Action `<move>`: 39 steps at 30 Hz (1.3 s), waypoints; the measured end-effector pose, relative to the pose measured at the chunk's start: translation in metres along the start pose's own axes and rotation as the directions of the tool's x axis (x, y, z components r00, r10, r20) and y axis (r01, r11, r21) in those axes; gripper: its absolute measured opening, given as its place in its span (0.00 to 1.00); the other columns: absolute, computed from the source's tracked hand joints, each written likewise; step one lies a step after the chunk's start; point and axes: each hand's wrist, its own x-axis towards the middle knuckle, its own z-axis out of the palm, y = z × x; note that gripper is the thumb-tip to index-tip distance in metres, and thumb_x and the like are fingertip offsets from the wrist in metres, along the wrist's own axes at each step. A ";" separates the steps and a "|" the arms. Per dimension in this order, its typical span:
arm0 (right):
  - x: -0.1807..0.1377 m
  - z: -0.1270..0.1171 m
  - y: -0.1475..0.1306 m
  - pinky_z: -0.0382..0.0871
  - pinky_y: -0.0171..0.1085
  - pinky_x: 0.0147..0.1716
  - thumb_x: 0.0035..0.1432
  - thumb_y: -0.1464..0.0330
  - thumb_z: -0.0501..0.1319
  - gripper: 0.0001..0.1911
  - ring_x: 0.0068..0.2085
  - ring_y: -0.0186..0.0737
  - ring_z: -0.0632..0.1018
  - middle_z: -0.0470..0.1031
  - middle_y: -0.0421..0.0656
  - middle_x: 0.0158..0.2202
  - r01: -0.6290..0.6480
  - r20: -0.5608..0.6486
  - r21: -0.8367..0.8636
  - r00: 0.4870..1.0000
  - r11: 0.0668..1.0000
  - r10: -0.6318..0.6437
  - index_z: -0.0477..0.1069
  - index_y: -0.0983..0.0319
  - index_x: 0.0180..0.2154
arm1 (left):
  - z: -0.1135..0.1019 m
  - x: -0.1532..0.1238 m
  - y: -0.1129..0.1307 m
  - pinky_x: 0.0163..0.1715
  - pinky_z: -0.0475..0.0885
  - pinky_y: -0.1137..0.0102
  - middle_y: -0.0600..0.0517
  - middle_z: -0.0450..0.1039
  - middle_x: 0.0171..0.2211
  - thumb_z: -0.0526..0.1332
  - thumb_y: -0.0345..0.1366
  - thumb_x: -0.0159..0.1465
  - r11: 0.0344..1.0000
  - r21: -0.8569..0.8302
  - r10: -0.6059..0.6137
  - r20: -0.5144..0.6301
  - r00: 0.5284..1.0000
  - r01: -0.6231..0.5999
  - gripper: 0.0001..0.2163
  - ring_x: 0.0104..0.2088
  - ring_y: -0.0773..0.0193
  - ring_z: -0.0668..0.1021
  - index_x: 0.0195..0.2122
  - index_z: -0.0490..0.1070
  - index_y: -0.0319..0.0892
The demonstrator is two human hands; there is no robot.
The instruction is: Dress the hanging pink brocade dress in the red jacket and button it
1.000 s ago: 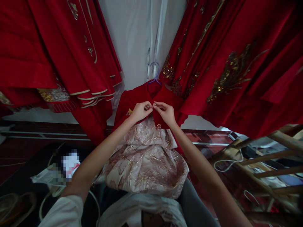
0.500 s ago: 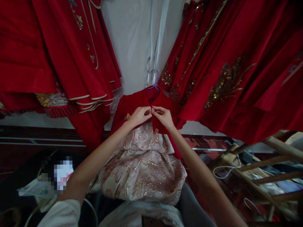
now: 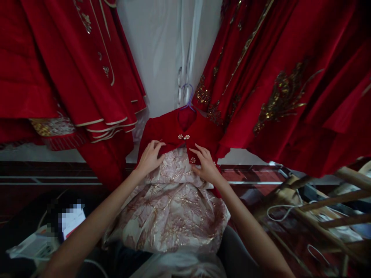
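A small red jacket (image 3: 174,129) hangs on a hanger (image 3: 188,96) over a pale brocade skirt (image 3: 174,208), its upper clasp (image 3: 183,136) joined. The left hand (image 3: 150,156) pinches the left front hem, fingers curled. The right hand (image 3: 206,165) lies with fingers extended, touching the lower clasp (image 3: 193,160), which sits directly below the upper one and nearer this hand.

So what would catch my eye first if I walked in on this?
Red everywhere: gold-embroidered red robes hang on both sides. In the middle a small red jacket on a hanger sits over a pale brocade skirt. The left hand and right hand rest on the jacket's lower front edges, below its pearl clasp.
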 end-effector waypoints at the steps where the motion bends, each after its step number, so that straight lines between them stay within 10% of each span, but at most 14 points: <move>1: 0.001 0.001 0.000 0.57 0.55 0.60 0.54 0.73 0.59 0.30 0.62 0.53 0.61 0.59 0.48 0.63 -0.021 -0.049 -0.052 0.999 0.998 0.019 0.63 0.54 0.59 | 0.001 -0.003 -0.006 0.52 0.68 0.59 0.46 0.64 0.48 0.57 0.33 0.61 1.000 -0.005 -0.016 -0.022 1.000 0.016 0.16 0.50 0.54 0.71 0.51 0.66 0.47; 5: 0.005 0.002 0.001 0.65 0.49 0.52 0.52 0.78 0.54 0.26 0.52 0.51 0.68 0.68 0.51 0.50 -0.190 -0.180 -0.188 0.971 0.964 0.157 0.68 0.60 0.53 | 0.008 -0.023 -0.024 0.53 0.66 0.59 0.44 0.66 0.47 0.56 0.31 0.60 0.994 0.023 -0.099 -0.136 0.986 0.103 0.13 0.50 0.52 0.71 0.47 0.68 0.43; 13: -0.001 -0.052 0.026 0.64 0.36 0.35 0.54 0.73 0.52 0.11 0.32 0.39 0.73 0.73 0.43 0.31 -0.463 -0.020 -0.068 0.886 0.884 0.463 0.70 0.60 0.37 | -0.020 -0.044 -0.043 0.30 0.63 0.73 0.53 0.67 0.25 0.51 0.30 0.59 0.858 -0.169 -0.505 -0.100 0.857 0.486 0.09 0.27 0.64 0.72 0.32 0.71 0.43; 16: 0.008 -0.088 0.015 0.61 0.34 0.29 0.54 0.69 0.53 0.05 0.25 0.35 0.67 0.66 0.38 0.22 -0.496 -0.031 0.071 0.866 0.865 0.499 0.65 0.60 0.28 | -0.048 -0.031 -0.018 0.24 0.59 0.75 0.56 0.60 0.21 0.50 0.32 0.59 0.770 -0.467 -0.525 -0.078 0.847 0.434 0.07 0.22 0.67 0.66 0.25 0.64 0.42; 19: 0.017 -0.113 -0.016 0.60 0.31 0.27 0.54 0.66 0.55 0.06 0.26 0.33 0.66 0.66 0.37 0.24 -0.458 0.121 0.351 0.887 0.817 0.446 0.65 0.60 0.28 | -0.056 -0.028 0.026 0.22 0.60 0.75 0.56 0.62 0.21 0.50 0.39 0.60 0.565 -0.683 -0.475 0.188 0.860 0.462 0.10 0.22 0.68 0.65 0.24 0.63 0.42; 22: 0.023 -0.115 -0.048 0.62 0.30 0.26 0.55 0.64 0.56 0.06 0.26 0.32 0.67 0.67 0.36 0.26 -0.474 0.217 0.616 0.870 0.629 0.443 0.65 0.59 0.32 | -0.034 -0.041 0.071 0.31 0.67 0.73 0.54 0.67 0.25 0.48 0.38 0.61 0.649 -0.633 -0.300 0.296 0.907 0.421 0.10 0.28 0.65 0.71 0.28 0.64 0.42; 26: 0.039 -0.085 -0.073 0.59 0.29 0.25 0.54 0.65 0.58 0.06 0.25 0.29 0.65 0.65 0.34 0.26 -0.373 0.154 0.765 0.898 0.525 0.413 0.63 0.59 0.34 | 0.016 -0.064 0.104 0.43 0.70 0.65 0.49 0.69 0.33 0.47 0.31 0.62 0.885 -0.383 -0.065 0.461 0.885 0.264 0.08 0.36 0.61 0.74 0.34 0.65 0.42; 30: 0.063 -0.026 -0.076 0.58 0.30 0.25 0.50 0.68 0.60 0.09 0.24 0.28 0.64 0.62 0.33 0.25 -0.249 0.131 0.743 0.964 0.622 0.229 0.62 0.59 0.35 | 0.035 -0.067 0.110 0.50 0.70 0.62 0.42 0.67 0.45 0.49 0.31 0.63 0.934 -0.295 -0.029 0.501 0.865 0.202 0.11 0.45 0.57 0.74 0.44 0.65 0.39; 35: 0.066 0.056 -0.043 0.62 0.33 0.32 0.51 0.71 0.56 0.03 0.27 0.32 0.67 0.65 0.34 0.25 -0.246 0.107 0.529 0.969 0.812 0.224 0.65 0.60 0.32 | 0.008 -0.046 0.082 0.42 0.74 0.63 0.45 0.74 0.37 0.54 0.36 0.62 0.785 -0.525 0.025 0.557 0.830 0.329 0.07 0.38 0.59 0.78 0.38 0.68 0.40; 39: 0.054 0.085 -0.020 0.65 0.36 0.38 0.50 0.73 0.56 0.04 0.34 0.36 0.69 0.65 0.39 0.31 -0.185 -0.019 0.482 0.975 0.857 0.222 0.66 0.60 0.31 | -0.007 -0.020 0.030 0.26 0.73 0.72 0.53 0.74 0.28 0.58 0.39 0.61 0.571 -0.630 -0.343 0.399 0.850 0.526 0.10 0.24 0.67 0.77 0.41 0.65 0.42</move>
